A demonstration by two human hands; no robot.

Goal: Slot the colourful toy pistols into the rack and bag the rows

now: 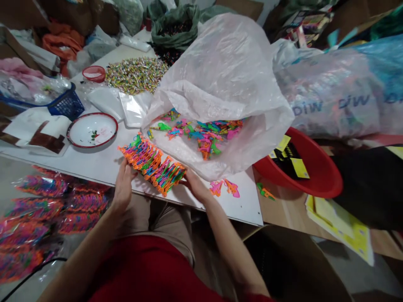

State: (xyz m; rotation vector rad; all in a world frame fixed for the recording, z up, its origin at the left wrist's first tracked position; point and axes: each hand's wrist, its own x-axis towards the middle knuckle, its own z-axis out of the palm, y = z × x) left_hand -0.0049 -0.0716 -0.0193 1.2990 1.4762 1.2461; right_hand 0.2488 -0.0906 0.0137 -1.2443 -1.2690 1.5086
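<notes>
A tightly packed row of small plastic toys (154, 165), orange, pink, blue and green, lies tilted at the near edge of the white table. My left hand (124, 184) grips its left end, fingers against the side. At the right end my right hand (193, 182) presses in, its fingertips partly hidden behind the toys. Just beyond the row, a large translucent plastic bag (220, 79) gapes towards me with loose toys (206, 136) of the same colours inside. A few pink and orange toys (225, 187) lie right of my right hand.
A white enamel bowl with a red rim (92, 130) and clear plastic sleeves (134, 110) sit to the left. Behind them is a heap of small pieces (137, 74). A red basin (302, 163) stands at right. Filled packs (39, 209) lie low on the left.
</notes>
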